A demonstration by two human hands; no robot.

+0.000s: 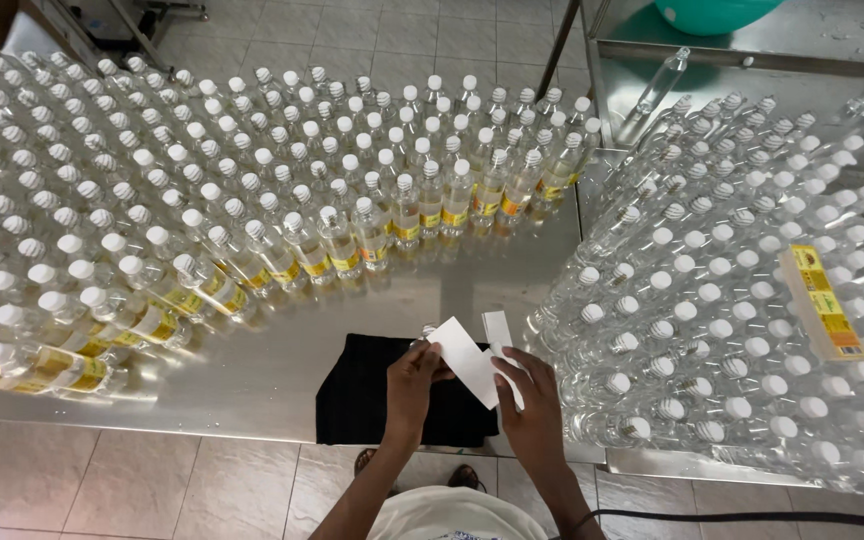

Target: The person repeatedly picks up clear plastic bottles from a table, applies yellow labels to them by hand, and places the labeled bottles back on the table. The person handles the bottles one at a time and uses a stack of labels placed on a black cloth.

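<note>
White label sheet [464, 362], thin and limp, easily creased, pinched at lower centre of frame: left hand [412, 385] closed on left edge, right hand [530, 400] closed on right. Judged featherlight; best gripped by edges. Black cloth [352, 400] beneath on steel desk [252, 370]; capped bottles [252, 180] massed around.

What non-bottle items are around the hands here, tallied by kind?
White paper strips: 2
Black cloth: 1
Yellow label stack: 1
Total: 4
</note>
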